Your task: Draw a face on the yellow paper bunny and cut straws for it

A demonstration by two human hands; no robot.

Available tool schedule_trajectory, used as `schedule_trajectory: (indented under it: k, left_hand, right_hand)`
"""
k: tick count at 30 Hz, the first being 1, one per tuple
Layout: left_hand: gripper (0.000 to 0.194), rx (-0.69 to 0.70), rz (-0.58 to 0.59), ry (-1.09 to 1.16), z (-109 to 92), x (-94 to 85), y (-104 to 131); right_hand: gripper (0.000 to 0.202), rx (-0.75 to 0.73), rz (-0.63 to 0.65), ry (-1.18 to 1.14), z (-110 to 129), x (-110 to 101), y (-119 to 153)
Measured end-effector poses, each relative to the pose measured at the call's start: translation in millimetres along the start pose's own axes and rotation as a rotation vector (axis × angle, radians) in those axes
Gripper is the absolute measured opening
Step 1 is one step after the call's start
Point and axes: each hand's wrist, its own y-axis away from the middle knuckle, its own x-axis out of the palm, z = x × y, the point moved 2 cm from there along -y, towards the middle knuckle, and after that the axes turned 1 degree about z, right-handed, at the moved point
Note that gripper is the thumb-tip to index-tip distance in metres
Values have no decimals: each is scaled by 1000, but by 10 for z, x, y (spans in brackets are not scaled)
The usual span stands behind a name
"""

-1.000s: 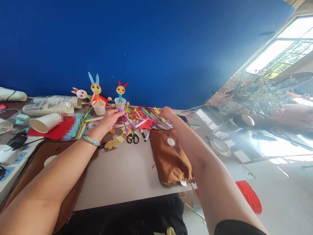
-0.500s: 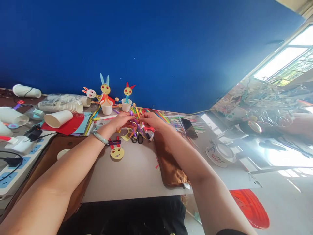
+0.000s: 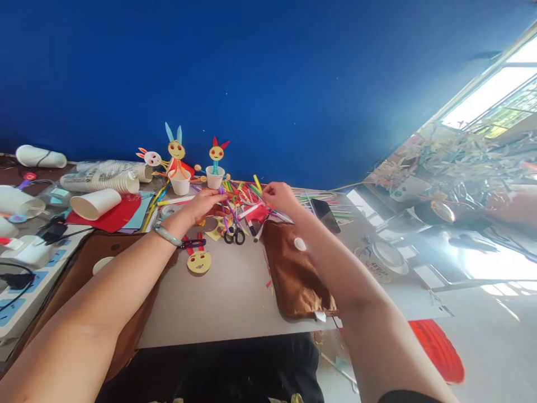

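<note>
My left hand (image 3: 207,204) is closed around thin purple strips (image 3: 227,210), which hang from its fingertips above the craft pile. To the right, my right hand (image 3: 280,197) has its fingers pinched together over the pile; what they hold, if anything, is hidden. A short yellow strip (image 3: 257,182) sticks up just beside those fingers. Black-handled scissors (image 3: 234,236) lie below the purple strips. Nearer me rests a yellow round face with red ears (image 3: 198,262), by a dark purple pen-like item (image 3: 192,244) under my left wrist.
Behind the hands stand rabbit figures in white paper cups (image 3: 179,182) (image 3: 215,177). Coloured sticks (image 3: 302,197) and a phone (image 3: 325,215) lie right of them. A brown pouch (image 3: 289,280) sits under my right forearm. Left are stacked cups (image 3: 100,182), red paper (image 3: 109,215) and a power strip (image 3: 37,280).
My right hand has moved right, away from my left hand and the purple strips. My left hand stays nearly in place with the strips. The view has shifted slightly.
</note>
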Motion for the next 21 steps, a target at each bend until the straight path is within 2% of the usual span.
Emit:
schedule_trajectory:
  k: [3,5,8,15,21]
  left_hand:
    - [26,-10,-17,7,-5,2,1]
    - [25,-4,-16,8,-7,12,13]
    - [25,-16,-11,-3,-8,30,36]
    - [24,15,45,5,-10,18,33]
    - [25,-11,45,-7,-26,10,39]
  right_hand:
    - [18,141,-30,190,-311,-229,-170]
    - [20,217,-21,309,-473,-276,-258]
    - [22,244,56,415,-606,-171,-363]
    - [30,190,220,488,-702,217,-514]
    - [30,149,250,510,-800,237,-548]
